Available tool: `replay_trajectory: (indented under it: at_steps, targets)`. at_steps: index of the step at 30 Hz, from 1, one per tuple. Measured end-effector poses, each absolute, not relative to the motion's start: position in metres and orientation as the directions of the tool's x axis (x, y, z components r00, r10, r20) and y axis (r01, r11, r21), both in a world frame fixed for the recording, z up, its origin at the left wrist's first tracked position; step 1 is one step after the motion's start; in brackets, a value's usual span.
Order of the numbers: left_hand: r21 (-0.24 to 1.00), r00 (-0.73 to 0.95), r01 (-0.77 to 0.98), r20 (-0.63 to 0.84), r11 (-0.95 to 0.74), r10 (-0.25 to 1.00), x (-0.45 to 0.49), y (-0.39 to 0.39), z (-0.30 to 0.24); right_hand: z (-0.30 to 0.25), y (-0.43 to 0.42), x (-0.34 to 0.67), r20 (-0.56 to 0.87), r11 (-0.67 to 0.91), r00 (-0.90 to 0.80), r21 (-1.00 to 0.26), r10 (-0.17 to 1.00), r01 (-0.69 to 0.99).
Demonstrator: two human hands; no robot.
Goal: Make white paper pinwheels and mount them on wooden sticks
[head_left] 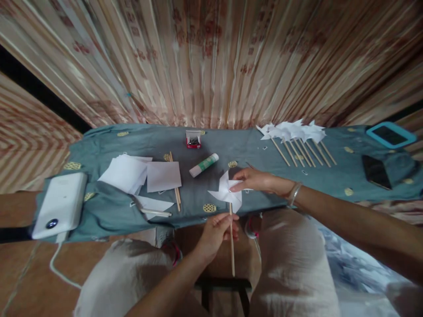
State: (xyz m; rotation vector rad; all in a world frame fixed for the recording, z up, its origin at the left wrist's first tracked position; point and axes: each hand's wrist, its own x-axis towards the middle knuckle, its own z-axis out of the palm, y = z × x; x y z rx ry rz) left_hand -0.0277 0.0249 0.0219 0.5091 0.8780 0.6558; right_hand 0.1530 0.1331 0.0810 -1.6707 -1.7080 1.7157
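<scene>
A white paper pinwheel [225,192] on a thin wooden stick [232,251] is held up over the table's near edge. The fingers of my left hand [216,231] are wrapped round the stick, a little below the paper blades. My right hand [253,180] grips the pinwheel near its centre, thumb and fingers closed on the folded paper. Part of the right-hand blades is hidden behind those fingers. Just beyond the pinwheel, to the left, lies a glue stick [204,165] with a green and white label.
A small red box of dark pins [193,140] stands at the back. White paper sheets [124,172] and wooden sticks [177,198] lie left, beside a white power bank [61,202]. Several finished pinwheels [294,131], a phone [376,171] and a blue-framed device [391,134] lie right.
</scene>
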Motion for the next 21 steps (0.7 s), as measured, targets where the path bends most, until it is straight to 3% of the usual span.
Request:
replay_trajectory:
  at_steps: [7, 10, 13, 21]
  targets:
    - [0.669, 0.478, -0.315, -0.501, 0.673, 0.722, -0.029, 0.044, 0.041, 0.091, 0.128, 0.162, -0.450, -0.423, -0.213, -0.892, 0.867, 0.160]
    - [0.678, 0.466, -0.320, -0.495, 0.661, 0.733, -0.028, 0.052, 0.047, 0.086, 0.119, 0.163, -0.419, -0.426, -0.102, -0.903, 0.902, -0.058]
    - [0.687, 0.466, -0.325, -0.481, 0.650, 0.742, -0.025, 0.059, 0.047, 0.077, 0.111, 0.161, -0.390, -0.407, -0.120, -0.883, 0.913, -0.231]
    - [0.722, 0.476, -0.258, -0.484, 0.642, 0.735, -0.017, 0.070, 0.040, 0.058, 0.111, 0.171, -0.359, -0.371, -0.096, -0.876, 0.928, -0.308]
